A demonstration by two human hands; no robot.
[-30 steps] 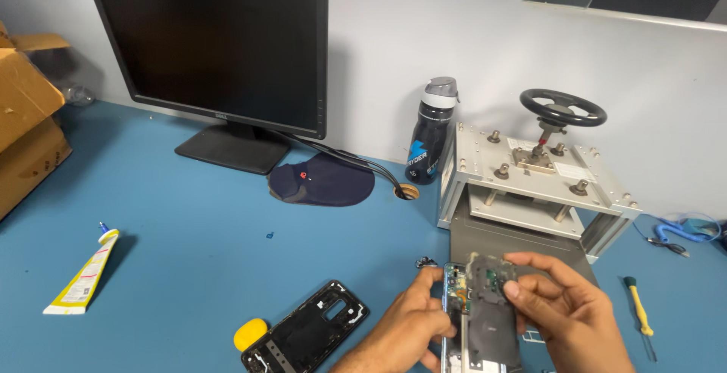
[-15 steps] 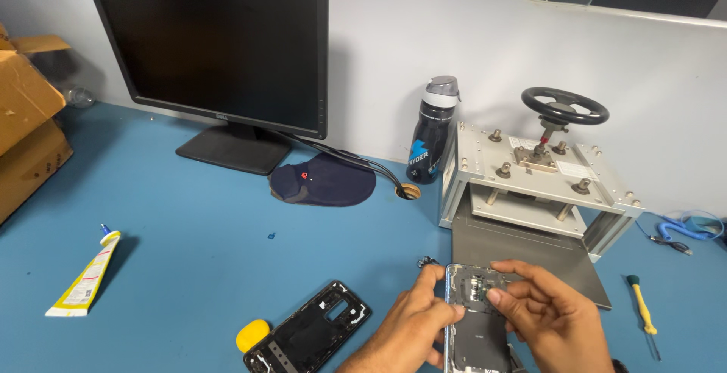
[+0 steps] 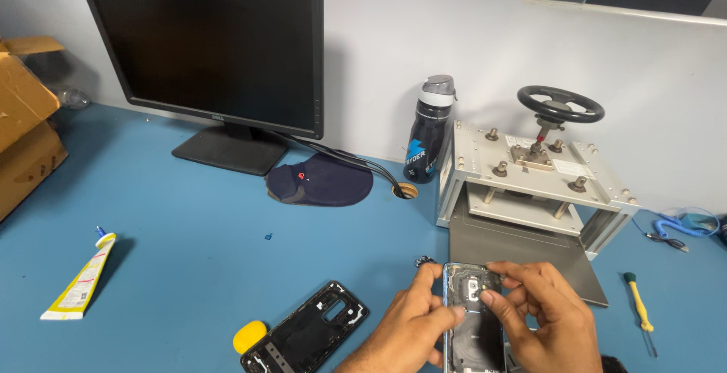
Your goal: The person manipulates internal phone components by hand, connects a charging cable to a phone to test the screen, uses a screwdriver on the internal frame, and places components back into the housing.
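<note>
Phone back cover (image 3: pixel 475 320): blue-edged, inner side up w/ camera cutout near its far end; held just above the tabletop (image 3: pixel 189 252) at bottom centre of view, in front of the press.
Long axis: runs away from us, near end low in frame, far end twd the press.
Left hand (image 3: pixel 409 331): comes in from lower left, fingers wrapped on the cover's left edge; grip pinching the cover, thumb on the edge approx mid-length.
Right hand (image 3: pixel 545 320): from lower right, fingertips (image 3: pixel 488 297) pressed tog. on the upper inner face by the cutout; whether they pinch some small part there, we cannot tell.
Key relation: the cover lies betw. both hands; right is nearer the cutout end, left steadies the side.
Phone frame (image 3: pixel 307 335): black, lies flat left of left hand, apart from it, angled.
Yellow pick (image 3: pixel 250 337): touching the frame's left corner.
Glue tube (image 3: pixel 79 278): far left, well apart.
Screw press (image 3: pixel 534 172): w/ black handwheel, beyond the hands; grey plate (image 3: pixel 522 248) just behind the cover.
Screwdriver (image 3: pixel 638 305): yellow handle, right of right hand.
</note>
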